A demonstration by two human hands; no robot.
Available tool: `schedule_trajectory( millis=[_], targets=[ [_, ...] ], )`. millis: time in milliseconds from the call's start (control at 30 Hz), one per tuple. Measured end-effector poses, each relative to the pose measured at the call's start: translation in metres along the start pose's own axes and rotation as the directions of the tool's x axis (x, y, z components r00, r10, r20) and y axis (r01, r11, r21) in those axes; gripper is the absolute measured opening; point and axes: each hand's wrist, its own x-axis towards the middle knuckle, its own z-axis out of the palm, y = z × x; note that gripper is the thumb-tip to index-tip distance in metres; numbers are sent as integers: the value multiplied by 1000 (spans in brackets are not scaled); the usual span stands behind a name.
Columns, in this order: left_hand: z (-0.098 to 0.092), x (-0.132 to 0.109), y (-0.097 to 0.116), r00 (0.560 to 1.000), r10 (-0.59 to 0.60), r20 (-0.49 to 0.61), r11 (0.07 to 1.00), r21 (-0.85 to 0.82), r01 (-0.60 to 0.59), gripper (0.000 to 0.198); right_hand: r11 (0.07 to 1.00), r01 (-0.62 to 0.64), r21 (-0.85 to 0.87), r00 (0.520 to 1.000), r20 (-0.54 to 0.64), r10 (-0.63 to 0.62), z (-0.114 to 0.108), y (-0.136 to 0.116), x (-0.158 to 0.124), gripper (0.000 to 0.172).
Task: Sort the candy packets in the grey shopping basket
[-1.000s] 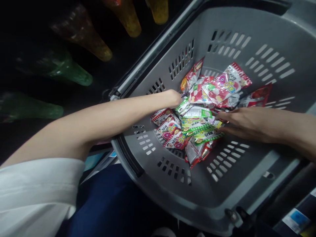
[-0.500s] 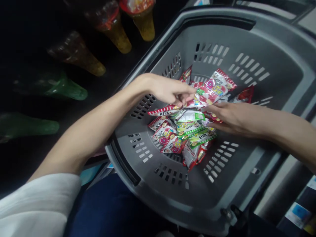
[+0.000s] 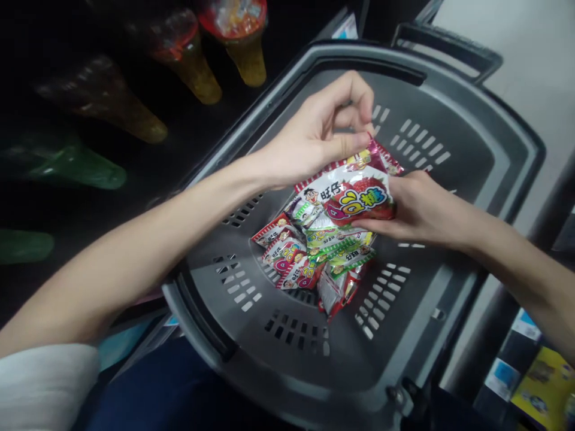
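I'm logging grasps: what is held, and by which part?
A strawberry candy packet, perhaps with more behind it: the left hand pinches the top edge, the right hand grips the right end.

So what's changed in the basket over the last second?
Both hands rose out of the pile: the left hand now pinches the top edge of a strawberry packet, and the right hand grips its right side, holding it above the pile. The rest of the pile and the grey basket stayed put.
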Motion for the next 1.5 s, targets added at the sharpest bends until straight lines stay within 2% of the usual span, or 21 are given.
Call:
schedule_trajectory(
  millis=[67,133,200,300,367,467,567,667,833,1033,1167,1300,1500],
  targets=[
    [-2,2,-2,1000,-14,-17,1000,1,14,30,1000,-30,8,998,-54,30,-2,-2,0,32],
    [-8,4,-5,1000,-12,15,1000,17,11,34,995,-96,12,986,-137,96,-3,-2,0,33],
    [-15,5,-7,999,4,34,998,55,-6,32,984,-176,15,956,-235,174,-4,-1,1,36],
    [-21,4,-9,1000,14,-24,997,73,-12,24,971,-231,55,921,-308,237,-5,3,2,43],
    [-21,3,-9,996,-15,-86,998,59,20,19,966,-234,108,921,-294,256,-6,5,3,47],
    [-19,3,-10,986,-48,-162,994,91,63,20,947,-255,197,925,-236,298,-9,4,3,44],
    [-19,6,-16,971,5,-239,990,136,28,25,916,-285,282,922,-179,342,-12,2,2,41],
    [-22,11,-21,960,22,-278,989,147,20,31,893,-277,354,919,-176,354,-14,2,2,44],
    [-24,12,-23,963,-23,-269,979,187,76,38,884,-271,380,923,-158,351,-14,4,4,45],
    [-23,14,-33,963,33,-269,969,244,35,43,880,-291,375,922,-137,364,-14,5,2,44],
    [-28,16,-39,963,50,-264,953,302,33,35,891,-290,350,926,-131,353,-14,4,1,41],
    [-33,13,-32,982,28,-189,907,417,55,23,891,-282,355,922,-156,354,-14,4,2,40],
    [-30,6,-20,989,7,-149,820,566,80,23,907,-334,256,914,-148,379,-14,2,3,37]
  ],
)
